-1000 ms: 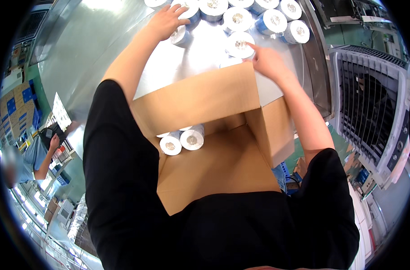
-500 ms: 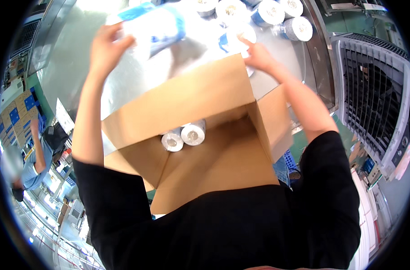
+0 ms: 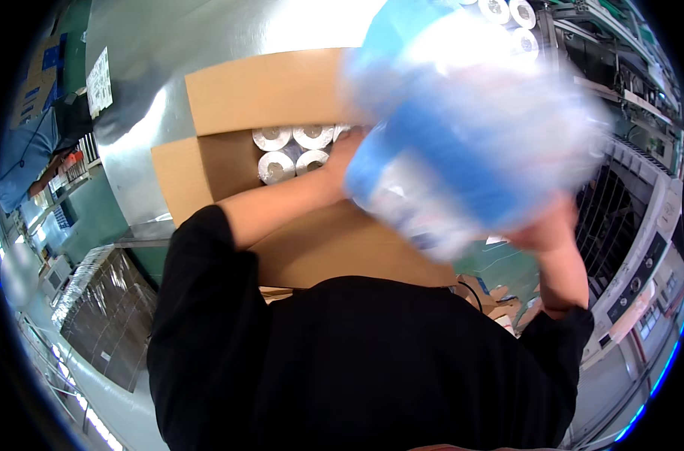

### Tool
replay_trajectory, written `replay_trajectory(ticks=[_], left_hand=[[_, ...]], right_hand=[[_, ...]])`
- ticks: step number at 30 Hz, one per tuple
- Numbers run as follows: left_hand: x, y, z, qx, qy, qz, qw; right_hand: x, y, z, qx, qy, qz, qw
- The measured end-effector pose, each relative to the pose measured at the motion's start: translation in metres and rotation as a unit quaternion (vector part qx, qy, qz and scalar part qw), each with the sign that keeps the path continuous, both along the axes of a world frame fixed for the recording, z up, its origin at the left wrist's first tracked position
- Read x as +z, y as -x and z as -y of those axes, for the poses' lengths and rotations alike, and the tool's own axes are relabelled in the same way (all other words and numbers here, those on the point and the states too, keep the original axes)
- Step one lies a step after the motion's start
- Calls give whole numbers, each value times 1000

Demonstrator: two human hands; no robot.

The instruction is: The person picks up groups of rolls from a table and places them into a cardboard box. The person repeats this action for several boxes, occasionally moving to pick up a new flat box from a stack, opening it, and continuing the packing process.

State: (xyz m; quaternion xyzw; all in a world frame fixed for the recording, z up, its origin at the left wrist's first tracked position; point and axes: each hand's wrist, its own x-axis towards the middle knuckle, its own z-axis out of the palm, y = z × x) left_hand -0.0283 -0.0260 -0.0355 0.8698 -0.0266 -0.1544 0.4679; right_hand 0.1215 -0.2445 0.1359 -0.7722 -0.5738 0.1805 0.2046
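My right hand, smeared by motion, grips the lower right of a large blue and white plastic-wrapped pack. The pack is tilted, blurred, and hangs over the right part of an open cardboard box. Inside the box, several white rolls stand on end at the left, their cores facing up. My left hand reaches over the box beside these rolls and the pack's left edge. Its fingers are mostly hidden by the pack, so what they touch does not show.
A shiny metal table extends beyond the box, with more white rolls at its far right. A grey slatted machine stands at right. To the left are a person in a blue shirt and a wrapped stack of cartons.
More rolls show in the box. My left hand has gone from a pack over the table down to the box. My right hand has left the table rolls and holds a pack nearer me.
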Motion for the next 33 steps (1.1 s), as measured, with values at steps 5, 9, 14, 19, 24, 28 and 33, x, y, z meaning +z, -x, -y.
replay_trajectory(ticks=[5, 9, 14, 19, 24, 28, 33], left_hand=[[-90, 12, -8, -220, -136, -52, 965], [-126, 47, 4, -228, -450, -58, 861], [-50, 17, -17, -258, -264, -221, 903], [100, -75, -58, -289, 16, -229, 929], [50, -182, -72, 114, -138, 70, 981], [-53, -248, -50, 54, -340, 35, 938], [-90, -309, -7, 53, -373, -67, 924]], right_hand=[[-71, 84, -27, 164, 187, 18, 968], [-148, 113, -68, 27, 409, 109, 906], [-218, 132, -69, 34, 445, 76, 892], [-114, 49, -61, -121, 54, -375, 918], [-171, -68, -1, -557, -117, -267, 778], [-240, -134, 19, -672, 86, -271, 684], [-311, -192, 32, -694, 50, -291, 656]])
